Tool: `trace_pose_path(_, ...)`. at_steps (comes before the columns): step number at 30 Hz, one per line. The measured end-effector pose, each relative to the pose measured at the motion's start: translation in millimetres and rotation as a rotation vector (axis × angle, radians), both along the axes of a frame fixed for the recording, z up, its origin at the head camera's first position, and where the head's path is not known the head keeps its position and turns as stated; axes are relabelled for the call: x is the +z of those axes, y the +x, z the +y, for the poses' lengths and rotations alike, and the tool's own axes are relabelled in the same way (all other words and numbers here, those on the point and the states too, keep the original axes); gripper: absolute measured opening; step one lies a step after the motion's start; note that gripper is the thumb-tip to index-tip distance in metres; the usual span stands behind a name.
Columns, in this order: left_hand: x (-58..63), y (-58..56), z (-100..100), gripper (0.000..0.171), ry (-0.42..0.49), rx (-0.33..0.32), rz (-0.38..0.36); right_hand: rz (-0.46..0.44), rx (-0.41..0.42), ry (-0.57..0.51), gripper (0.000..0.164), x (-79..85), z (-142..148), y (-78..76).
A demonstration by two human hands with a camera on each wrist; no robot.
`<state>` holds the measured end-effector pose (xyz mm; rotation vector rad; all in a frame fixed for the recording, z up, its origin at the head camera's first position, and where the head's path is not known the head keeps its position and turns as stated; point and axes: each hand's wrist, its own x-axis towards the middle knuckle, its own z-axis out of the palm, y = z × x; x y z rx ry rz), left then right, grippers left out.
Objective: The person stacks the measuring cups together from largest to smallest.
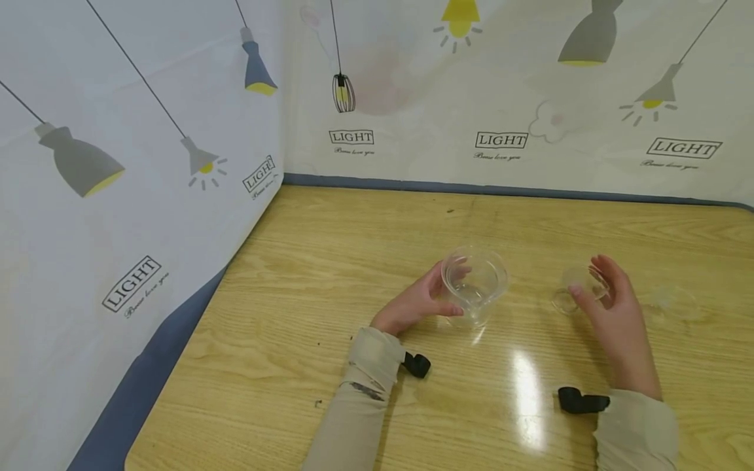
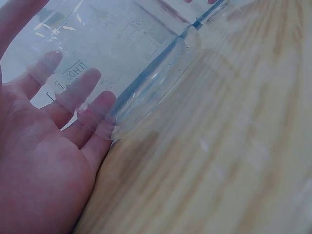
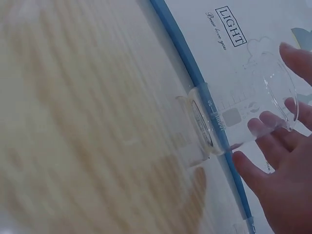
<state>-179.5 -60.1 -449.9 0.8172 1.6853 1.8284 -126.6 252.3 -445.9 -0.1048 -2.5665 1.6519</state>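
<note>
My left hand grips a large clear glass beaker from its left side, thumb in front and fingers behind. In the left wrist view, several fingers show through or against the beaker's wall, which bears printed markings. Over to the right, my right hand holds a smaller clear beaker between thumb and fingers. Its wall carries a printed scale in the right wrist view, where the beaker has its base at or close to the tabletop; any small gap cannot be made out.
Another clear, faint glass-like object lies or stands right of my right hand; its kind is unclear. The wooden table is bounded by a white printed curtain at the back and left. Black wrist mounts stick out from both sleeves.
</note>
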Motion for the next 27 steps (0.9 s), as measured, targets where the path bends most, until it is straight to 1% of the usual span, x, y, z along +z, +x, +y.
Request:
trace_pose_path(3, 0.2, 0.3, 0.1, 0.082, 0.001, 0.002, -0.01, -0.011, 0.031, 0.0, 0.07, -1.1, 3.1, 0.6)
trace_pose_path(8, 0.2, -0.1, 0.5, 0.082, 0.006, -0.002, -0.013, -0.024, 0.075, 0.031, 0.071, -1.5, 6.7, 1.7)
trace_pose_path(15, -0.5, -0.6, 1.0, 0.082, 0.007, -0.003, -0.01, -0.07, 0.135, 0.095, 0.068, -1.9, 10.8, 1.7)
trace_pose_path(21, -1.7, -1.2, 0.5, 0.082, -0.009, 0.005, -0.003, -0.091, 0.153, 0.094, 0.068, 0.5, 11.2, 3.2)
trace_pose_path(27, -1.4, -1.4, 1.0, 0.082, -0.003, 0.001, -0.009, -0.106, 0.158, 0.079, 0.068, 3.4, 10.9, 5.0)
